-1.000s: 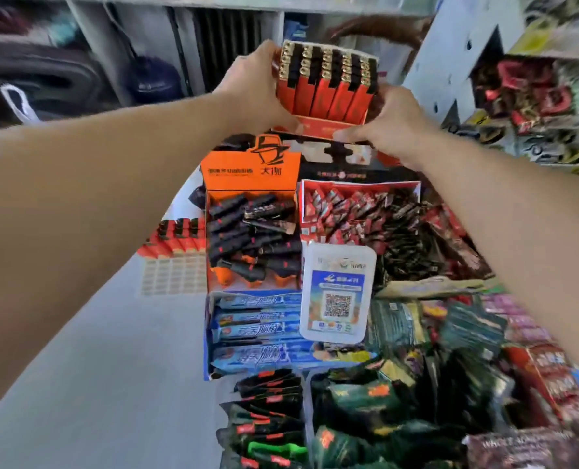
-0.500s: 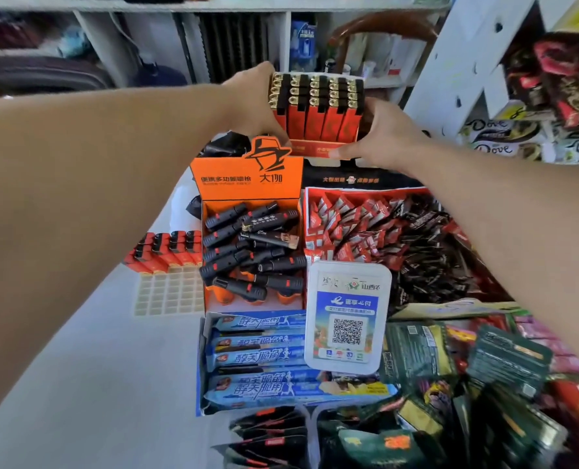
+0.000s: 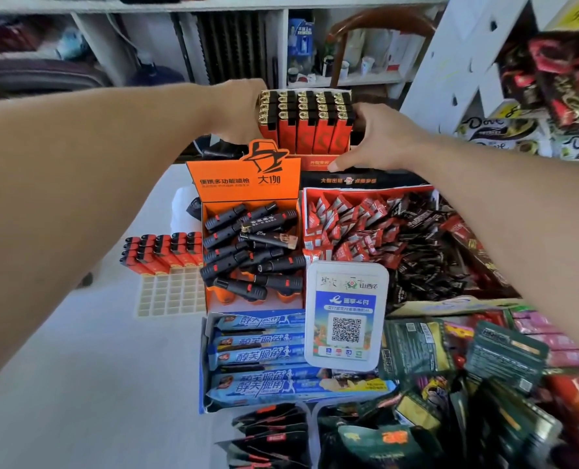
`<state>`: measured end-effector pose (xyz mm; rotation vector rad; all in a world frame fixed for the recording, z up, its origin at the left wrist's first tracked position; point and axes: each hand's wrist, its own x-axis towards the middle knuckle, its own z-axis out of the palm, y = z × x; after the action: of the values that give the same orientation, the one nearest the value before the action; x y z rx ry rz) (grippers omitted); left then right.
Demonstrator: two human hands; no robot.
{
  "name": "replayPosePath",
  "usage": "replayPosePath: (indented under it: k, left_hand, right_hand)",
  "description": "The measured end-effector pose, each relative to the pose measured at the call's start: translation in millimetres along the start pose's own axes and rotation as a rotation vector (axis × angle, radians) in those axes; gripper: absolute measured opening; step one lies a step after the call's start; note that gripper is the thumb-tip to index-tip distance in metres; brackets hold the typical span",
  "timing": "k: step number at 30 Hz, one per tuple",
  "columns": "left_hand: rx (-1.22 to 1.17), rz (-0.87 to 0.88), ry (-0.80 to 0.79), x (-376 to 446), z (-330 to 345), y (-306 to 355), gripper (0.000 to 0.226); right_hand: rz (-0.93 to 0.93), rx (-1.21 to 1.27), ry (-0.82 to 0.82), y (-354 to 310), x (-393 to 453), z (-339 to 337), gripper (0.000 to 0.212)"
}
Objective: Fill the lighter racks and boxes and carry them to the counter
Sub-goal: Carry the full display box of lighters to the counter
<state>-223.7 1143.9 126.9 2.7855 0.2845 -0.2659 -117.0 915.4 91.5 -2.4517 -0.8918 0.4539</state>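
A red box of orange lighters (image 3: 306, 130) with black and gold tops stands upright at the back of the counter, behind the orange display box (image 3: 247, 184). My left hand (image 3: 237, 113) grips its left side and my right hand (image 3: 379, 137) holds its right side and lower front edge. A cream plastic rack (image 3: 171, 294) lies on the white counter at the left, its far rows filled with red lighters (image 3: 164, 253) and its near cells bare. The orange display box holds a heap of black torch lighters (image 3: 247, 252).
A tray of red and dark sachets (image 3: 376, 231) sits right of the display box. A white QR payment stand (image 3: 347, 309) leans in front, over a blue box of snack bars (image 3: 257, 360). Snack packets crowd the near right. White counter (image 3: 78, 367) spreads to the left.
Both hands have brought the lighter box downward, closer to the counter behind the orange display box. The view has tilted up a little.
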Motion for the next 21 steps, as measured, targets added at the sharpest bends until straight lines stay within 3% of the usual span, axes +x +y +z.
replayPosePath:
  k: [7,16,21]
  left_hand:
    - [-0.032,0.005,0.030,-6,3,-4,0.066]
    - [-0.054,-0.016,0.038,-9,3,2,0.069]
    - [-0.120,-0.018,0.027,-18,-4,10,0.090]
  right_hand:
    - [0.030,-0.071,0.019,-7,-7,0,0.111]
    - [0.054,-0.074,0.018,-11,-11,1,0.109]
    - [0.056,-0.092,-0.012,-10,-9,10,0.087]
